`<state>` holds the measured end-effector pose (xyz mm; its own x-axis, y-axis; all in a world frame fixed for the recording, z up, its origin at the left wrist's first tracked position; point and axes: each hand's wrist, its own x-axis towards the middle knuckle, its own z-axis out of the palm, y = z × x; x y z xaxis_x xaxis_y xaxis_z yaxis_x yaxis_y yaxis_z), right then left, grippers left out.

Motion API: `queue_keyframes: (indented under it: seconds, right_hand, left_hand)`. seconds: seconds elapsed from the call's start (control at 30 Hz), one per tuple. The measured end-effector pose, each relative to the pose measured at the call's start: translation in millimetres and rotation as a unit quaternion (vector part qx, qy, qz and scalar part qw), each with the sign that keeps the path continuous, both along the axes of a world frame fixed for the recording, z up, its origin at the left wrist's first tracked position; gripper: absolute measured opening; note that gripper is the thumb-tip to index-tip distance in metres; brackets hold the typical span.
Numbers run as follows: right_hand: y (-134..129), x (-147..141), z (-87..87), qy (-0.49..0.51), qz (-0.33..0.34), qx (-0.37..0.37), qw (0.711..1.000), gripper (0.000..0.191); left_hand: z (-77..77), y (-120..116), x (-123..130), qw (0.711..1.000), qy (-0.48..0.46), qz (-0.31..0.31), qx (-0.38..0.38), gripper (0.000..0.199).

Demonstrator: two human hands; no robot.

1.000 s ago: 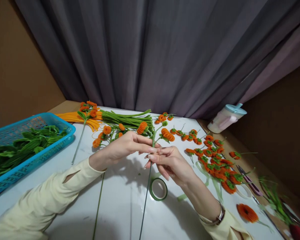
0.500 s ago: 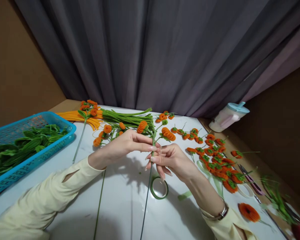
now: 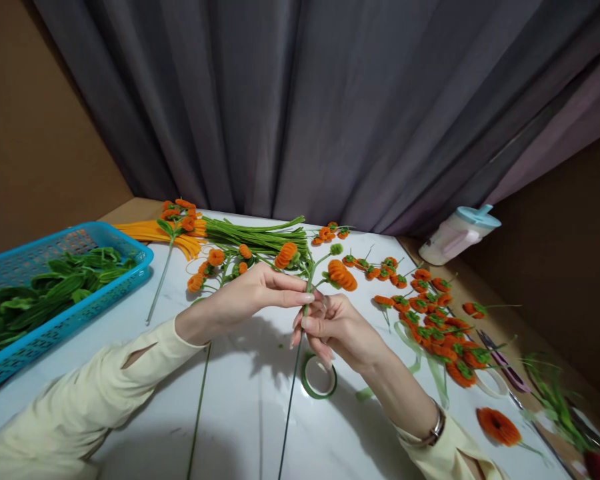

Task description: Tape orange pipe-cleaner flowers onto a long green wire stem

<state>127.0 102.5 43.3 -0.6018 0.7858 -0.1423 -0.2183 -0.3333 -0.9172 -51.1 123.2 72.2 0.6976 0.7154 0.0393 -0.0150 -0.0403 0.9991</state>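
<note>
Both hands pinch one long flower stem (image 3: 293, 393) near its top. My left hand (image 3: 265, 288) grips it just under the branching point, thumb against fingers. My right hand (image 3: 337, 327) closes on it slightly lower, with its other fingers curled behind. Above the hands the stem splits into thin green branches, with a green bud (image 3: 336, 249) and an orange fuzzy pumpkin-like head (image 3: 343, 275). Another orange head (image 3: 286, 255) shows just left of the branches. Below my right hand lies a roll of green tape (image 3: 319, 377). Whether tape is between the fingers is hidden.
A blue basket (image 3: 147, 257) with green leaves stands left. Behind lie green pipe cleaners (image 3: 255, 233) and yellow-orange ones (image 3: 145, 232). Many small orange heads (image 3: 437, 327) spread across the right, near pink-handled scissors (image 3: 505, 363). A lidded cup (image 3: 457, 233) stands at back right.
The stem's branches and bud have swung slightly right, and the orange head has turned and shifted right. My right hand's fingers have curled in a little; both hands still hold the stem.
</note>
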Motion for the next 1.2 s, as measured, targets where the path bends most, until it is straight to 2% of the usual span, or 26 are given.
queue_keyframes:
  seconds: [0.17, 0.37, 0.5, 0.8, 0.97, 1.07, 1.2]
  right_hand:
    - [0, -2, -3.9, 0.021, 0.02, -0.021, 0.999, 0.024]
    - [-2, 0, -0.6, 0.0, -0.015, 0.016, 1.0, 0.025]
    - [-3, -1, -0.6, -0.009, -0.025, 0.027, 0.999, 0.028]
    - [4, 0, -11.3, -0.006, 0.01, 0.002, 1.0, 0.027]
    - [4, 0, -9.5, -0.016, -0.012, 0.016, 1.0, 0.028]
    - [2, 0, -5.0, -0.033, -0.026, 0.02, 0.999, 0.027]
    - [1, 0, -2.2, -0.028, -0.042, 0.021, 0.999, 0.022]
  left_hand:
    - [-0.3, -1, 0, 1.0, 0.003, 0.001, 0.006, 0.026]
    - [6.3, -4, 2, 0.999, 0.026, 0.012, 0.03, 0.027]
    - [3.3, -6, 4, 0.999, 0.039, 0.031, 0.01, 0.018]
    - [-3.8, -16, 14, 0.996, -0.034, 0.081, -0.022, 0.031]
    - [-11.6, -21, 21, 0.991, -0.073, 0.103, -0.047, 0.023]
    - [-17.4, -23, 25, 0.987, -0.094, 0.107, -0.069, 0.029]
    - [-20.5, -23, 24, 0.987, -0.102, 0.122, -0.03, 0.021]
